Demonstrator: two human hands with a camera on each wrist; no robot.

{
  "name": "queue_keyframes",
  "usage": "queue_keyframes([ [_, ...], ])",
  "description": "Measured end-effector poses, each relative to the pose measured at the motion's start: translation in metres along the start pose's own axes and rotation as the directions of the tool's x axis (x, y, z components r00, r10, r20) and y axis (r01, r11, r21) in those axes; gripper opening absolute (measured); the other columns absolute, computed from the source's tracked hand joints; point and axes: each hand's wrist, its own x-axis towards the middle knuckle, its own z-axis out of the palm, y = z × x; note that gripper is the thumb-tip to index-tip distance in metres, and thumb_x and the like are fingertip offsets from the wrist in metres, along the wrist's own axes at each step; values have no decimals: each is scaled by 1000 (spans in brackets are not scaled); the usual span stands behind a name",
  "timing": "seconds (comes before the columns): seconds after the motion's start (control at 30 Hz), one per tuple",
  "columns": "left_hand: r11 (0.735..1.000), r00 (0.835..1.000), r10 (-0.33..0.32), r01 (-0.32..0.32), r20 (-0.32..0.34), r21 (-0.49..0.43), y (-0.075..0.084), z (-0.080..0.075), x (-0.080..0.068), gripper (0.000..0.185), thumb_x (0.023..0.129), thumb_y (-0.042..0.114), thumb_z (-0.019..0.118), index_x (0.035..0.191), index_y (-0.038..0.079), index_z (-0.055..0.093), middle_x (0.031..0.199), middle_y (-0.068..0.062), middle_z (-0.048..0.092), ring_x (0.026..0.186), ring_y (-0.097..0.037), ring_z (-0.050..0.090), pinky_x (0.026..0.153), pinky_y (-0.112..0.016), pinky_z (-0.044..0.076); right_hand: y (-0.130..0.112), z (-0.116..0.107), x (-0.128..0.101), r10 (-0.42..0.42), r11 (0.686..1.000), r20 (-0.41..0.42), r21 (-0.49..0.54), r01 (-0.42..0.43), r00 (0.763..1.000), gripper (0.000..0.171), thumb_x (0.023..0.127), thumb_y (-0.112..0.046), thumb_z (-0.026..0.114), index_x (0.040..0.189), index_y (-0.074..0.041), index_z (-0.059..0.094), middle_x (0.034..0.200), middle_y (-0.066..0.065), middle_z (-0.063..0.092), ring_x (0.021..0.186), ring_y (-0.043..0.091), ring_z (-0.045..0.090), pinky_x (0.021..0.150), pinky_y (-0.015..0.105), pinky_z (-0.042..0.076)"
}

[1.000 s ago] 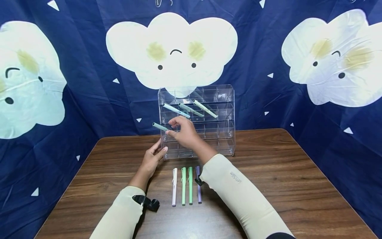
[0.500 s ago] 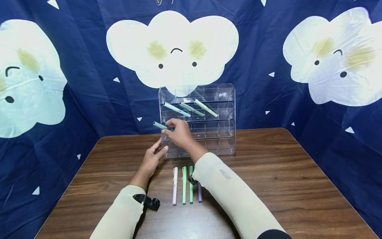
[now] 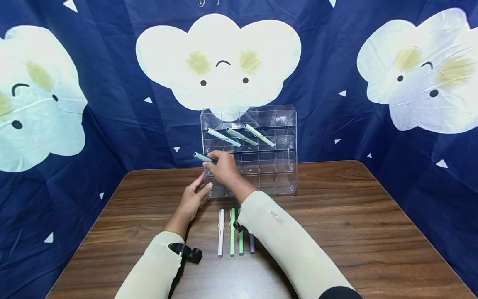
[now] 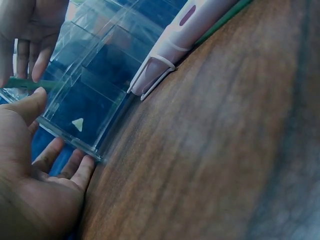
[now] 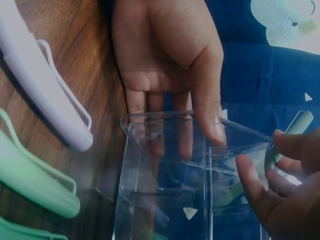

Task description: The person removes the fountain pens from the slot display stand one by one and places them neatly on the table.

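a: where's the pen (image 5: 299, 122)?
b: pinched between the thumb and fingers of the right hand (image 3: 224, 166), slanting at the left end of the rack (image 3: 285, 164), third row from the top. its upper end juts past the side.
a: is the lower end in a cell?
b: it shows through clear plastic in the right wrist view, but i can't tell if it rests on anything.
a: and the left hand (image 3: 191, 201)?
b: fingers fairly straight against the rack's left side, thumb by the front edge. a good brace; light pressure should stop the rack sliding.
a: how would you seat the pen?
b: match the slant of the three pens (image 3: 242, 136) in the row above, ease the lower end past the front lip, and loosen the pinch only once it leans unaided. clear dividers are easy to misjudge, so go slowly.
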Motion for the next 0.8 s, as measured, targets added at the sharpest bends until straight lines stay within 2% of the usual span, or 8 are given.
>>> queue_keyframes([
  [0.33, 1000, 1000, 25, -25, -2, 4, 0, 1, 1, 66, 111, 13, 65, 171, 18, 39, 176, -14, 40, 159, -35, 41, 96, -5, 51, 0, 1, 0, -8, 1000, -24, 4, 8, 1000, 13, 102, -18, 80, 113, -12, 85, 101, 2, 84, 88, 12, 69, 78, 24, 55],
  [0.47, 1000, 1000, 28, -28, -5, -8, -1, 1, 0, 66, 110, 12, 65, 171, 17, 39, 175, -16, 41, 158, -35, 42, 96, -6, 51, 2, 0, 1, -31, 999, -65, 32, 33, 997, 12, 102, -17, 79, 110, -12, 85, 97, 3, 84, 85, 13, 69, 75, 21, 53],
  [0.67, 999, 999, 31, -31, -11, -8, -2, 2, 1, 67, 110, 11, 66, 171, 17, 39, 174, -17, 42, 157, -36, 44, 95, -6, 52, 5, -5, 0, -37, 973, -104, 222, 60, 994, 15, 102, -10, 77, 115, -6, 83, 102, 14, 82, 81, 33, 78, 55, 21, 61],
  [0.8, 999, 999, 34, -34, -15, -7, -3, 1, 2, 67, 110, 12, 66, 170, 17, 39, 174, -18, 41, 157, -37, 44, 95, -6, 52, 4, -10, -1, -58, 951, -120, 294, 91, 991, 19, 103, -10, 76, 121, -5, 81, 111, 17, 80, 83, 41, 79, 55, 24, 63],
])
